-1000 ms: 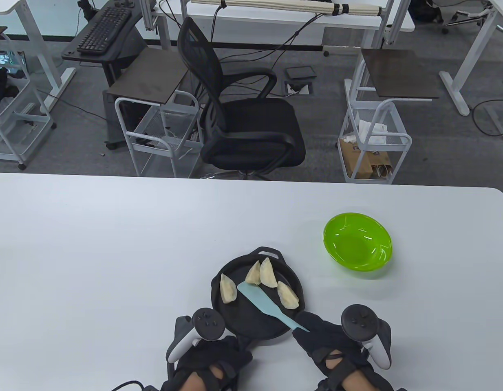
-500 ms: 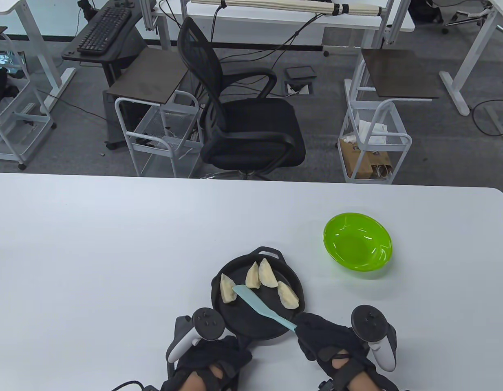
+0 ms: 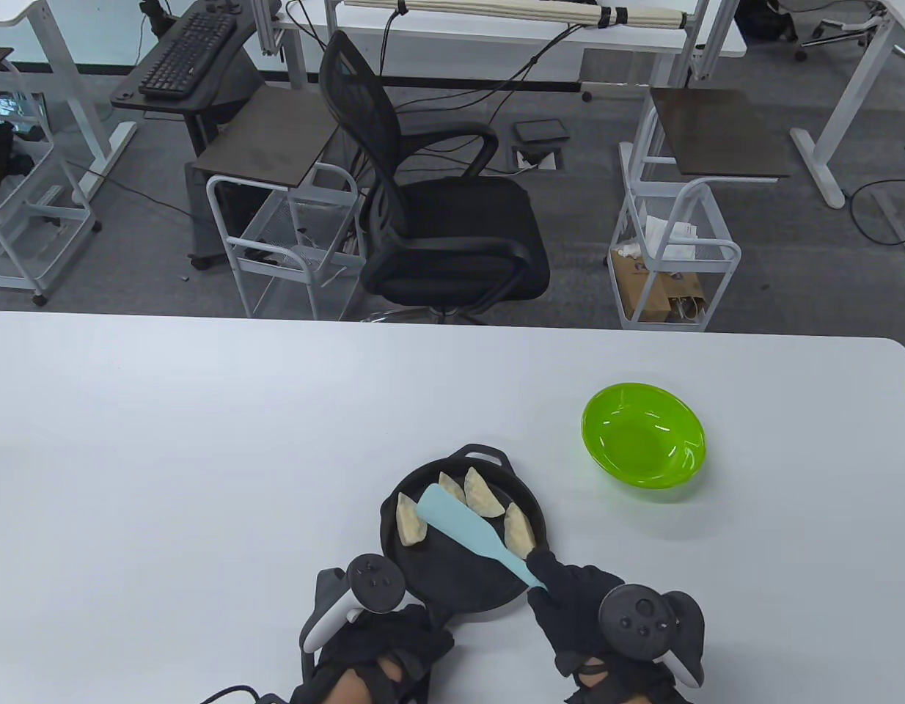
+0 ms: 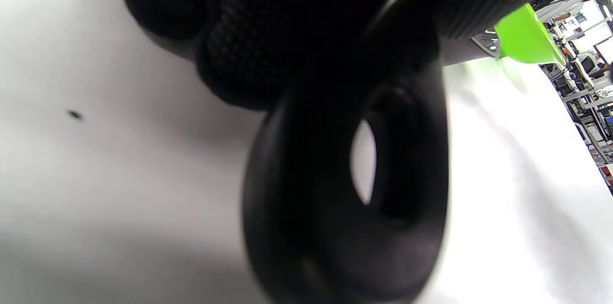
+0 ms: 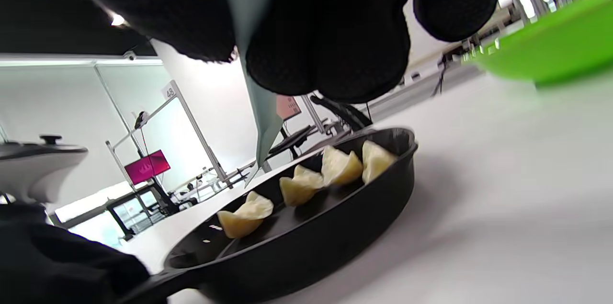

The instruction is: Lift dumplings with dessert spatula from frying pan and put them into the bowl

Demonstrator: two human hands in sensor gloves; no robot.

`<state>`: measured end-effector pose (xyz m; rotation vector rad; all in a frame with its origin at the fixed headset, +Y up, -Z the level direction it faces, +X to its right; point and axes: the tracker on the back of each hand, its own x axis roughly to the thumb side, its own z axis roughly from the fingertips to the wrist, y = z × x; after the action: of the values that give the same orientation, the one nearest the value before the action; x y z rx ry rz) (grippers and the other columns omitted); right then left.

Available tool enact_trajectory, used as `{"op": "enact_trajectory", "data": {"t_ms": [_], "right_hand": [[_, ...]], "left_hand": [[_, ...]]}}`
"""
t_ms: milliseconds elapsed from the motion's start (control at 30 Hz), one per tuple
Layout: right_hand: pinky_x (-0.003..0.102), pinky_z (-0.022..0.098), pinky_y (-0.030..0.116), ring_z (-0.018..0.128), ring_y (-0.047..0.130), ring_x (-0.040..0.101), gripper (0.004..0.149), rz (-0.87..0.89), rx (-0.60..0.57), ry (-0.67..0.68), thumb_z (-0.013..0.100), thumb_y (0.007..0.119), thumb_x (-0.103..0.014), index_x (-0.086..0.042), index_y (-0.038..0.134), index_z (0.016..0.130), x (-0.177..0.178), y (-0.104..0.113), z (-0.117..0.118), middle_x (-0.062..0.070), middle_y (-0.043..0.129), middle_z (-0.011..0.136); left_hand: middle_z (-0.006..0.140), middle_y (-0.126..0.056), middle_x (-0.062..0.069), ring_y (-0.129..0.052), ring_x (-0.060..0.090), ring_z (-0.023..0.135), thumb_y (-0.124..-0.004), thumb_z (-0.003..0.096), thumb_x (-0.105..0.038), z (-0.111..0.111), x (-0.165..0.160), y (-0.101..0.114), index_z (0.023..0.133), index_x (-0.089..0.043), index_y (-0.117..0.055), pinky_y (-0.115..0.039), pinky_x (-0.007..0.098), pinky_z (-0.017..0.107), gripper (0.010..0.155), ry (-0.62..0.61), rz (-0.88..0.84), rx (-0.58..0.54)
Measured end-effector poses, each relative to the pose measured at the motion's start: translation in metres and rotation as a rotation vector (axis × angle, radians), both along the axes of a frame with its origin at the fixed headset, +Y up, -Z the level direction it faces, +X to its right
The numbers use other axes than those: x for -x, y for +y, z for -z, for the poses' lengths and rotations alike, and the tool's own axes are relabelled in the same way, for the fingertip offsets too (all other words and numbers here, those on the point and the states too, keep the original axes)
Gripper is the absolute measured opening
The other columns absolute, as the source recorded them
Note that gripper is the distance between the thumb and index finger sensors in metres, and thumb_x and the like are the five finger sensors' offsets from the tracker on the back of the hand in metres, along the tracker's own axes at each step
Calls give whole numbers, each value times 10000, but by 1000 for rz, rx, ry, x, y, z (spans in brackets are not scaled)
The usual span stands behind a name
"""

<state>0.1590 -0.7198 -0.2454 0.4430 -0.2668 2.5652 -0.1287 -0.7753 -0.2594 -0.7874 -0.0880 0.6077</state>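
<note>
A black frying pan sits near the table's front edge and holds several pale dumplings. My left hand grips the pan's looped handle at the near side. My right hand pinches the handle of a light blue dessert spatula. Its blade hovers flat over the pan and covers part of one dumpling. The right wrist view shows the spatula raised above the dumplings, apart from them. An empty green bowl stands to the right, beyond the pan.
The white table ends at its far edge, with a black office chair and wire carts on the floor behind it. The green bowl lies right of the pan.
My right hand has turned and drawn left, lifting the spatula. Its blade now faces up and lies over the middle dumplings instead of edge-on beside the left one. The left hand has not moved.
</note>
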Motion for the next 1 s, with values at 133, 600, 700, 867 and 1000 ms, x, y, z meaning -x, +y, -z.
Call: {"op": "enact_trajectory", "data": {"t_ms": [133,600,700,867,1000], "right_hand": [[648,657,626,573,923,371,467,-94,-86,-9,545,841,-362,-172,758,964,8,5,-6,128,918,754],[639,666,626,568,919,358,461,-200,-128,-4,549,836,-368,-185,758,964,24,0,-9,120,915,753],[637,669,626,572,917,354,464,-205,-120,-11,550,831,-370,-185,750,968,23,-3,-8,116,911,758],[634,675,623,587,910,349,485,-203,-55,-10,554,814,-370,-172,716,985,25,-11,-2,110,894,779],[634,681,617,602,901,348,491,-130,34,20,558,801,-367,-164,695,993,25,-17,1,111,882,792]], "left_hand": [[543,-1071,-75,-1025,175,364,-769,472,-621,0,0,0,965,-189,-668,-787,456,507,663,1,2,-2],[537,-1071,-76,-1024,175,358,-769,472,-620,1,0,-1,963,-191,-672,-788,457,506,660,2,2,-3],[538,-1071,-78,-1023,173,360,-768,473,-621,1,0,-2,963,-193,-672,-786,457,507,658,0,2,-1],[532,-1072,-76,-1021,174,353,-770,472,-620,1,-1,-2,961,-191,-677,-788,458,501,657,-8,5,-2],[522,-1074,-78,-1020,175,342,-772,473,-615,1,-1,-2,957,-186,-681,-789,465,497,652,-6,1,-8]]}}
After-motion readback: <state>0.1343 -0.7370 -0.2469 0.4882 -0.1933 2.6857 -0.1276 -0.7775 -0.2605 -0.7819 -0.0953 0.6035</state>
